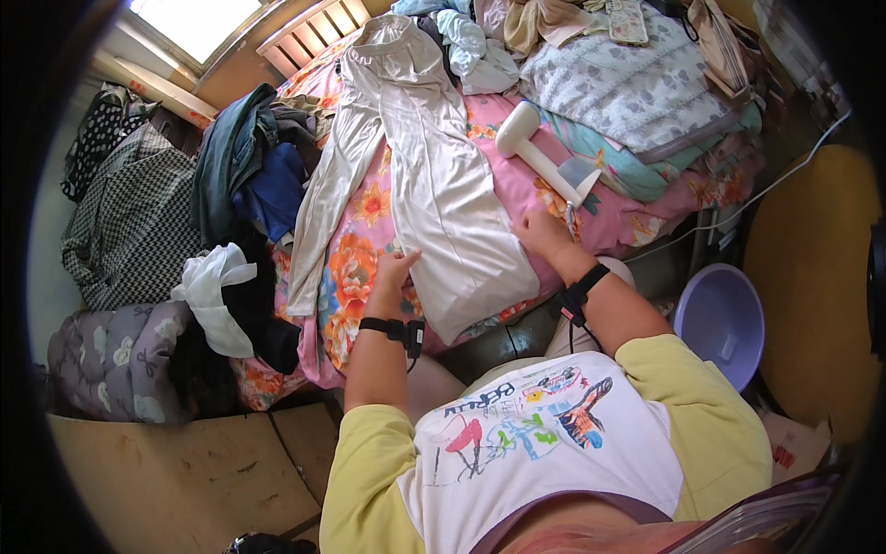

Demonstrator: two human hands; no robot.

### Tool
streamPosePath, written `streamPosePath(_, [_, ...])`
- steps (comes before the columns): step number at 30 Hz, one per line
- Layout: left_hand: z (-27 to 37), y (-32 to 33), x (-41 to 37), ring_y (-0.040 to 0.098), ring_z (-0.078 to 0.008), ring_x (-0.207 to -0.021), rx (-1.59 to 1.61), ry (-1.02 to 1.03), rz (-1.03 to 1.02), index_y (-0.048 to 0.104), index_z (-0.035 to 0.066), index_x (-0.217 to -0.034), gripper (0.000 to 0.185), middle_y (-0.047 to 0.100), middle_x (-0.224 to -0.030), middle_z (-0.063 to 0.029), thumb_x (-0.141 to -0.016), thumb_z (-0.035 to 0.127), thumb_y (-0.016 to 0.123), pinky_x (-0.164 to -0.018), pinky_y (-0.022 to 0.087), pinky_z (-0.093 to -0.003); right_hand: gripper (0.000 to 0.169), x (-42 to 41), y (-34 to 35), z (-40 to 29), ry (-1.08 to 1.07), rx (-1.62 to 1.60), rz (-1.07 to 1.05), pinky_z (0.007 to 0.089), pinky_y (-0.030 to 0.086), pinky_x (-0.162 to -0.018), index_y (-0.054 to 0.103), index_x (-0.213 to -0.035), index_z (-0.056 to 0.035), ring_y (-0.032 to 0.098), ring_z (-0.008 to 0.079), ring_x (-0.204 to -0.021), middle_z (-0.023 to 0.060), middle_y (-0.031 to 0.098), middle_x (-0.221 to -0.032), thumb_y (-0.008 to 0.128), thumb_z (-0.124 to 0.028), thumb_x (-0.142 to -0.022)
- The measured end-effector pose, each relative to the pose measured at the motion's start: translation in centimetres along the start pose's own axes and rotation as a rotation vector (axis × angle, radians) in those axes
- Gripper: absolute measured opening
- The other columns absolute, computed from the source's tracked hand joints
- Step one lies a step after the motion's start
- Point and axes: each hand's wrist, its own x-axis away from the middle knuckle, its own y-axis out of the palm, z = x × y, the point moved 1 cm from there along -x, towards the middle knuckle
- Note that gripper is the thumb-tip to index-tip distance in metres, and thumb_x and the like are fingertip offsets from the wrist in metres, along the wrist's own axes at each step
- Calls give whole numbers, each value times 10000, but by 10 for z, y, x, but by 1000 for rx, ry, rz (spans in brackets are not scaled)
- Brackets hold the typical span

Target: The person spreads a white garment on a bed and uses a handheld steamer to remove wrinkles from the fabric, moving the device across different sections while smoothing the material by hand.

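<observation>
A pair of pale, off-white trousers lies lengthwise on the bed, its gathered elastic waistband at the far end. One leg stretches toward me, and the other angles off to the left. My left hand pinches the left edge of the nearer leg near its hem. On the opposite edge, my right hand has its fingers closed on the fabric; its fingertips are partly hidden. Just beyond that hand, a white handheld garment steamer with a greyish tank rests on its side, its cord running down past my wrist.
Piled clothes with blue jeans and a white cloth cover the bed's left side. Folded blankets with a phone lie back right. A white cable crosses to a purple basin and a yellowish round panel.
</observation>
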Motion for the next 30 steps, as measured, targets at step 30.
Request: streamPosePath(30, [20, -52, 50, 639, -249, -805, 425, 138, -426, 581, 14, -1015, 224, 634, -919, -103, -888, 191, 526, -712, 544, -386, 274, 32, -49, -70, -33, -915, -638, 365, 503, -711, 540, -1096, 7, 604, 225, -831, 128, 614, -972, 534, -188, -904])
